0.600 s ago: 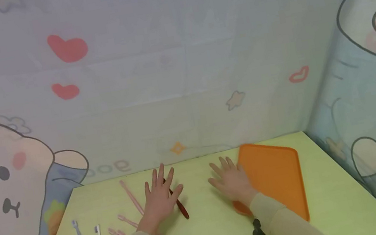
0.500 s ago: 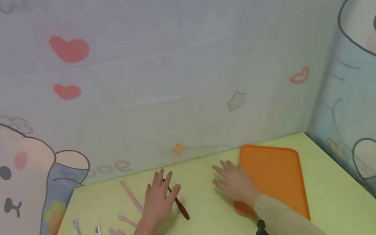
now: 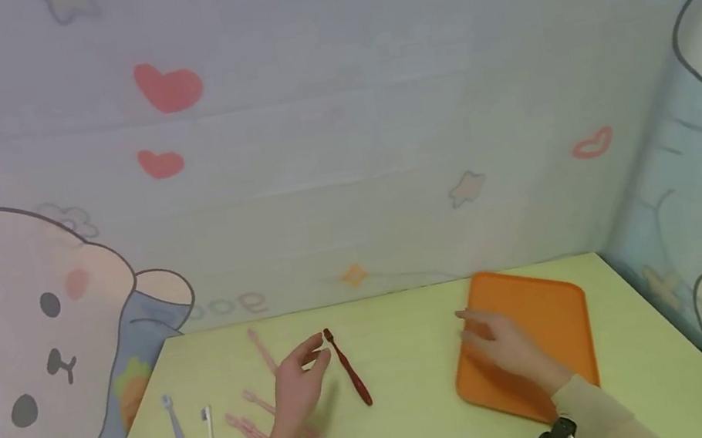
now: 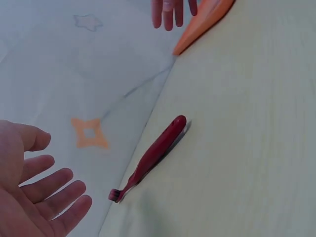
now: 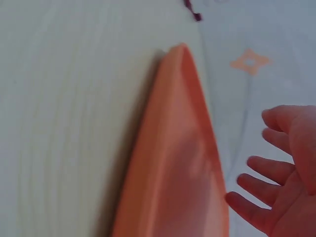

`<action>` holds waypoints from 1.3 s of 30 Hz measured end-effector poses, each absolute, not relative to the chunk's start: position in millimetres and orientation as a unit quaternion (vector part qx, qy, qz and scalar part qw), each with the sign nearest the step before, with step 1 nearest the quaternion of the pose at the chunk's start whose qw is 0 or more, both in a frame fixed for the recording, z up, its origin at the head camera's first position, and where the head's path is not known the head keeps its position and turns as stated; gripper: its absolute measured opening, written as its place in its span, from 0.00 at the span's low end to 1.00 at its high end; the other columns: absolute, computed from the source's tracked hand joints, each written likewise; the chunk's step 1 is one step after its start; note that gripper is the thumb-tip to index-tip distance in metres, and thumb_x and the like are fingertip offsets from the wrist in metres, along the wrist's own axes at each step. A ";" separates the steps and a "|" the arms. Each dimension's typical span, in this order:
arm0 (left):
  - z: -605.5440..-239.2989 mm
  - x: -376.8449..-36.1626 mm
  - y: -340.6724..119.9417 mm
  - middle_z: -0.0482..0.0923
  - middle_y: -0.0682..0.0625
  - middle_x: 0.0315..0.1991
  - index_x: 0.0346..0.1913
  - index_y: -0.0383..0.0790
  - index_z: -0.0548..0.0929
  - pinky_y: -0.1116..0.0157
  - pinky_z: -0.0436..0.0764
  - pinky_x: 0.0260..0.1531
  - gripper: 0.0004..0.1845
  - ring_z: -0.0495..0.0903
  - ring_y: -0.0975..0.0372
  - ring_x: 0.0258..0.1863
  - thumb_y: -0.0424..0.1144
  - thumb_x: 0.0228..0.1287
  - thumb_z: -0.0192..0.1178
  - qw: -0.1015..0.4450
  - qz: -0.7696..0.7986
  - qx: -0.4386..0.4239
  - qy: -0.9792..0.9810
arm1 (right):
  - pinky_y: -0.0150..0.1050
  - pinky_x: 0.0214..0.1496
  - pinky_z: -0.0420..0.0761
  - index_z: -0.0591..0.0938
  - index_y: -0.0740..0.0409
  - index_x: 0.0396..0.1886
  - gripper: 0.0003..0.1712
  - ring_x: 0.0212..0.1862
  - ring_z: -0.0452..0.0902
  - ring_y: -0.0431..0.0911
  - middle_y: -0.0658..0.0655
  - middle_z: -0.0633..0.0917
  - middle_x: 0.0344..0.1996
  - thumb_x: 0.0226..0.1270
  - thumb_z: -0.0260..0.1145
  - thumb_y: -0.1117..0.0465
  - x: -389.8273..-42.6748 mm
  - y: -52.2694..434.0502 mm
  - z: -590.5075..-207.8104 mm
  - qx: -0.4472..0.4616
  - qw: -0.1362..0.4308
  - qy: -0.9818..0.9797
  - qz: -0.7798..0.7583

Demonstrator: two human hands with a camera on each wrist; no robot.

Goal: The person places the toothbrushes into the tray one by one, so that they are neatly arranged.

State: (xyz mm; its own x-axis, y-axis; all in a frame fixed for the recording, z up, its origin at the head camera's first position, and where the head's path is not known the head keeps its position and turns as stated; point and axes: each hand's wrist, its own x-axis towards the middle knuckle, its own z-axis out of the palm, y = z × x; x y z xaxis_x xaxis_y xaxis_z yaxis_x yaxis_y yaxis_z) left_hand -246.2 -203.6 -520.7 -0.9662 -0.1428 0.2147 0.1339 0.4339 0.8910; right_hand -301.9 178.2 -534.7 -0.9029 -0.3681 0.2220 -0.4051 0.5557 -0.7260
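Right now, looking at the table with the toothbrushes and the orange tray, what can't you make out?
- Pink toothbrushes, head view: the left hand and its wrist cover parts of them, so their number is unclear.
- Dark red toothbrush, right wrist view: cut off by the top edge.
- Orange tray, right wrist view: blurred and cut off at the bottom.
- Right hand, head view: whether it touches the tray is unclear.

Both hands, left [image 3: 297, 385] and right [image 3: 512, 355], hover with relaxed fingers.
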 end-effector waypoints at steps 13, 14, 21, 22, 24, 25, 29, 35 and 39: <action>-526.9 -246.4 -181.1 0.83 0.34 0.61 0.68 0.30 0.81 0.64 0.89 0.45 0.22 0.87 0.51 0.52 0.34 0.77 0.64 0.116 -0.621 0.054 -0.773 | 0.50 0.63 0.83 0.71 0.61 0.80 0.38 0.70 0.75 0.65 0.66 0.75 0.75 0.81 0.67 0.47 -272.8 280.8 -513.3 0.108 0.024 -0.889 0.445; -526.3 -246.8 -181.1 0.83 0.34 0.61 0.68 0.30 0.81 0.63 0.89 0.45 0.22 0.87 0.51 0.52 0.34 0.77 0.64 0.119 -0.620 0.055 -0.774 | 0.44 0.60 0.84 0.71 0.61 0.81 0.38 0.70 0.75 0.65 0.66 0.75 0.75 0.81 0.67 0.47 -271.3 287.8 -511.3 0.099 0.026 -0.891 0.443; -530.6 -247.0 -187.1 0.85 0.39 0.59 0.67 0.32 0.83 0.65 0.89 0.43 0.21 0.87 0.52 0.51 0.34 0.75 0.66 0.124 -0.600 0.068 -0.787 | 0.26 0.49 0.80 0.67 0.68 0.81 0.41 0.67 0.77 0.67 0.72 0.73 0.74 0.79 0.70 0.52 -269.4 328.0 -518.3 0.050 0.018 -0.895 0.443; -531.3 -245.9 -188.0 0.85 0.39 0.59 0.67 0.32 0.83 0.65 0.88 0.43 0.21 0.87 0.52 0.50 0.34 0.75 0.66 0.123 -0.597 0.068 -0.790 | 0.27 0.49 0.80 0.66 0.69 0.81 0.42 0.67 0.77 0.67 0.74 0.72 0.74 0.79 0.70 0.53 -269.2 332.2 -520.7 0.043 0.010 -0.895 0.443; -533.0 -243.6 -189.7 0.85 0.39 0.59 0.67 0.33 0.83 0.66 0.88 0.42 0.21 0.87 0.52 0.50 0.34 0.75 0.66 0.121 -0.592 0.071 -0.794 | 0.29 0.49 0.82 0.63 0.71 0.82 0.43 0.68 0.76 0.69 0.76 0.70 0.75 0.79 0.70 0.54 -268.4 339.2 -525.5 0.029 -0.010 -0.894 0.447; -533.6 -242.2 -190.6 0.85 0.39 0.59 0.67 0.32 0.83 0.67 0.87 0.42 0.21 0.87 0.52 0.50 0.33 0.75 0.66 0.121 -0.589 0.071 -0.796 | 0.30 0.49 0.83 0.62 0.71 0.82 0.44 0.69 0.75 0.69 0.76 0.69 0.75 0.79 0.70 0.55 -267.9 341.9 -527.4 0.024 -0.020 -0.892 0.451; -536.0 -238.5 -193.2 0.86 0.40 0.58 0.66 0.33 0.84 0.67 0.87 0.41 0.20 0.88 0.52 0.50 0.33 0.74 0.66 0.120 -0.578 0.076 -0.804 | 0.36 0.49 0.87 0.58 0.75 0.82 0.46 0.69 0.74 0.70 0.80 0.66 0.76 0.78 0.70 0.58 -265.9 347.4 -532.8 0.022 -0.055 -0.882 0.467; -536.5 -236.4 -195.1 0.86 0.41 0.59 0.65 0.34 0.85 0.65 0.87 0.42 0.20 0.87 0.53 0.50 0.34 0.74 0.67 0.117 -0.569 0.083 -0.810 | 0.37 0.50 0.88 0.55 0.82 0.80 0.46 0.64 0.81 0.65 0.84 0.66 0.73 0.76 0.70 0.64 -265.5 346.5 -538.2 0.046 -0.092 -0.865 0.491; -535.0 -233.8 -196.9 0.86 0.41 0.59 0.66 0.34 0.84 0.65 0.87 0.43 0.20 0.87 0.53 0.50 0.34 0.75 0.67 0.117 -0.571 0.084 -0.808 | 0.36 0.51 0.87 0.56 0.84 0.78 0.47 0.63 0.82 0.64 0.83 0.66 0.73 0.73 0.72 0.66 -265.6 343.7 -543.8 0.059 -0.111 -0.854 0.504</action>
State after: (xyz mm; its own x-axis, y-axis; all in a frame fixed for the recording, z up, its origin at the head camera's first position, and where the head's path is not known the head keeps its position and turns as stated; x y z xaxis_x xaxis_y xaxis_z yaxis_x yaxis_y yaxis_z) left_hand -233.8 -196.9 -535.0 -0.9588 -0.2683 0.0928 -0.0019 0.3330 0.9429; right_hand -265.6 343.7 -543.8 -0.9683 -0.2132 -0.1304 0.0110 0.4849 -0.8745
